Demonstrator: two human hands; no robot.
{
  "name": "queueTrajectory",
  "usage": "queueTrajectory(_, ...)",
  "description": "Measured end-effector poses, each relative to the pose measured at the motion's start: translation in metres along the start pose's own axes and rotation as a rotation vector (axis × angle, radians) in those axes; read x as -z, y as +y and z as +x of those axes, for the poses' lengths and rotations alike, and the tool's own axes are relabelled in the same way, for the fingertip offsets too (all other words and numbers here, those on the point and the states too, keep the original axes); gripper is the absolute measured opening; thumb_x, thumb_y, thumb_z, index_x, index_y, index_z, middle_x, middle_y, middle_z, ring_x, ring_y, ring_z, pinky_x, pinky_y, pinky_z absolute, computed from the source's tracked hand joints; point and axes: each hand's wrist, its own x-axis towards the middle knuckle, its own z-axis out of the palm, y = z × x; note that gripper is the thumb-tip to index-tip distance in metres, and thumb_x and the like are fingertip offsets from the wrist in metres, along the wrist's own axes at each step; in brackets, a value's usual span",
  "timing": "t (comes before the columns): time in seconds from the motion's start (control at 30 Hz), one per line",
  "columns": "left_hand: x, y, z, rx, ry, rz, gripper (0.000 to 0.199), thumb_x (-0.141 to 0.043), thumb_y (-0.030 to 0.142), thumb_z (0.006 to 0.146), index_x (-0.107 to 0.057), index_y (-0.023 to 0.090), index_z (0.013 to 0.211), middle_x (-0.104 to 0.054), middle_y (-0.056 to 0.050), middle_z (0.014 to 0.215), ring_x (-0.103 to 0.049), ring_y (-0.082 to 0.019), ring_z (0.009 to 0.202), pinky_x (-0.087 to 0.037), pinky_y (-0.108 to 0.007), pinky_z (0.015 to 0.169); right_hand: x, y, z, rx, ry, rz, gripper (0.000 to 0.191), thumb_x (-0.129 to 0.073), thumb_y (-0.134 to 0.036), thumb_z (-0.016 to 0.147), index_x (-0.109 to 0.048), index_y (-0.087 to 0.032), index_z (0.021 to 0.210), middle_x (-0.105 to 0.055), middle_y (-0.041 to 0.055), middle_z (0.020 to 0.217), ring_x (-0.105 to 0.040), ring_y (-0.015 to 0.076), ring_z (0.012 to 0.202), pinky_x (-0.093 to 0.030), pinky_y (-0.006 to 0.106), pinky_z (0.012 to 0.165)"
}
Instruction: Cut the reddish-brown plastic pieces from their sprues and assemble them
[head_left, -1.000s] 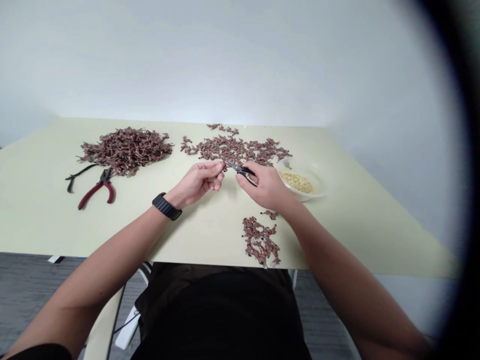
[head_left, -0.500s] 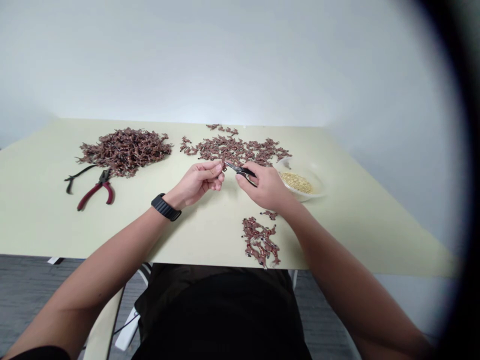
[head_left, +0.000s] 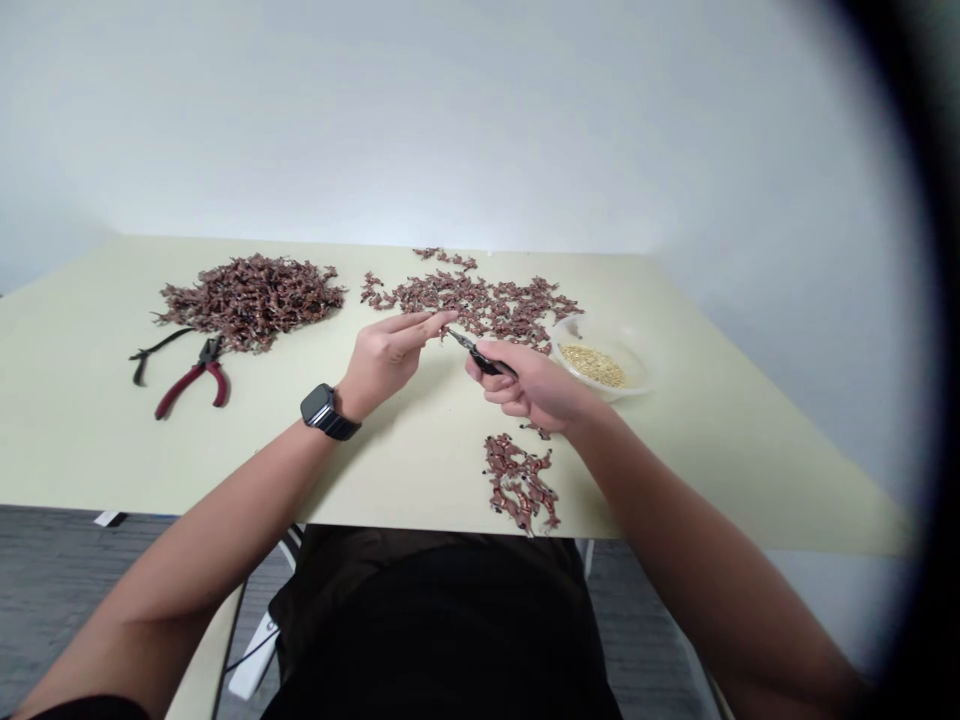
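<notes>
My left hand (head_left: 384,362) pinches a small brown animal-shaped figure (head_left: 442,334) at its fingertips, over the middle of the table. Most of that figure is hidden by the fingers. Wrapped round the black handles of small pliers (head_left: 491,364) is my right hand (head_left: 541,386); the metal jaws point left and meet the figure or end right beside it. Behind both hands lies a spread of similar brown figures (head_left: 480,300). A smaller group of figures (head_left: 520,485) rests near the front edge, below my right hand.
A large heap of brown figures (head_left: 251,300) sits at the back left. In front of it lie red-handled pliers (head_left: 184,388) and a black tool (head_left: 159,346). A clear bowl (head_left: 637,385) with small gold-coloured pieces (head_left: 596,366) stands right of my right hand.
My left hand has rolled over so its back and the watch face show. My right hand has turned too, its fingers now visible under the pliers' handles. The piles look the same.
</notes>
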Motion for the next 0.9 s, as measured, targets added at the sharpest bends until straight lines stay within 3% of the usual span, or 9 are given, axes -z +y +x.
queueTrajectory(0.1, -0.003, 0.004, 0.003, 0.242, 0.006, -0.246, 0.031, -0.068, 0.026, 0.099, -0.080, 0.021, 0.126, -0.077, -0.005, 0.087, -0.065, -0.011, 0.063, -0.056, -0.026, 0.064, 0.003, 0.003, 0.001, 0.180, 0.185, -0.238, 0.040, -0.054, -0.060, 0.101, -0.056, -0.023, 0.088, -0.029, -0.0046, 0.071, -0.022, 0.0131, 0.058, -0.016, 0.029, 0.050)
queueTrajectory(0.23, -0.004, 0.010, 0.007, 0.557, -0.151, -0.747, 0.029, -0.078, 0.037, 0.094, -0.078, 0.014, 0.112, -0.069, -0.002, 0.077, -0.054, -0.007, 0.048, -0.042, -0.021, 0.046, 0.007, 0.010, 0.005, 0.483, 0.492, -0.744, 0.029, -0.059, -0.050, 0.100, -0.058, -0.022, 0.093, -0.045, -0.0025, 0.070, -0.040, 0.0152, 0.064, -0.031, 0.031, 0.062)
queueTrajectory(0.37, -0.001, 0.013, 0.010, 0.680, -0.233, -0.972, 0.025, -0.081, 0.035, 0.092, -0.071, 0.013, 0.088, -0.062, 0.001, 0.072, -0.048, -0.003, 0.045, -0.033, -0.018, 0.042, 0.011, 0.014, 0.008, 0.583, 0.513, -0.951, 0.025, -0.060, -0.047, 0.099, -0.061, -0.021, 0.098, -0.052, -0.0019, 0.072, -0.044, 0.0156, 0.065, -0.032, 0.033, 0.066)
queueTrajectory(0.73, 0.000, 0.016, 0.010, 0.678, -0.247, -0.978, 0.026, -0.081, 0.037, 0.092, -0.072, 0.013, 0.090, -0.061, 0.002, 0.069, -0.046, -0.003, 0.045, -0.033, -0.017, 0.042, 0.012, 0.013, 0.006, 0.522, 0.456, -0.923, 0.026, -0.060, -0.048, 0.100, -0.064, -0.022, 0.098, -0.049, -0.0031, 0.067, -0.043, 0.0147, 0.060, -0.030, 0.032, 0.063)
queueTrajectory(0.83, -0.004, 0.015, 0.007, 0.560, -0.225, -0.768, 0.027, -0.080, 0.040, 0.093, -0.077, 0.013, 0.095, -0.070, -0.004, 0.076, -0.055, -0.007, 0.050, -0.042, -0.020, 0.046, 0.005, 0.008, 0.003, 0.455, 0.408, -0.762, 0.028, -0.058, -0.049, 0.101, -0.062, -0.022, 0.092, -0.048, -0.0018, 0.070, -0.041, 0.0146, 0.062, -0.030, 0.031, 0.060)
queueTrajectory(0.9, -0.006, 0.012, 0.003, 0.413, -0.145, -0.517, 0.025, -0.076, 0.037, 0.095, -0.081, 0.015, 0.103, -0.076, -0.007, 0.085, -0.061, -0.010, 0.055, -0.051, -0.023, 0.053, 0.000, 0.004, 0.002, 0.333, 0.318, -0.533, 0.033, -0.056, -0.052, 0.102, -0.058, -0.023, 0.086, -0.041, -0.0023, 0.069, -0.034, 0.0135, 0.060, -0.025, 0.029, 0.054)
